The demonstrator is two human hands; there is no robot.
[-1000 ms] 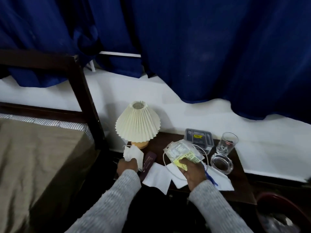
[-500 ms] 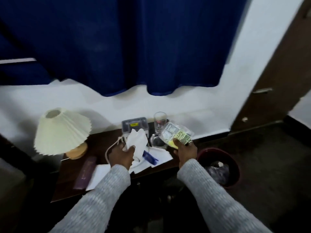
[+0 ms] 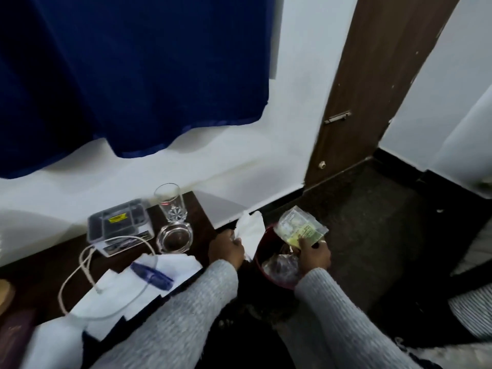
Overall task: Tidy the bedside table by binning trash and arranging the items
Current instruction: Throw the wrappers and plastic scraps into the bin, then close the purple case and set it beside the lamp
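Note:
My left hand [image 3: 226, 250] grips a crumpled white tissue [image 3: 250, 231] at the left rim of the red bin [image 3: 259, 265], which stands on the floor right of the bedside table [image 3: 195, 217]. Over the bin's mouth, my right hand [image 3: 314, 253] holds a clear plastic wrapper with yellow-green print [image 3: 299, 226]. Clear plastic trash lies inside the bin. On the table stay a drinking glass [image 3: 170, 202], a glass ashtray [image 3: 174, 238], a clear plastic box [image 3: 117, 223], a white cable [image 3: 82, 265], white paper sheets [image 3: 175, 267] and a blue pen [image 3: 150, 272].
A dark maroon case [image 3: 13, 334] lies at the table's left end by the wooden lamp base [image 3: 5, 292]. A blue curtain [image 3: 133, 75] hangs above. A brown door [image 3: 372, 89] stands at the right, with dark floor in front of it.
The view has swung right, away from the lamp. Both hands have moved right off the table to the bin, carrying the tissue and the wrapper.

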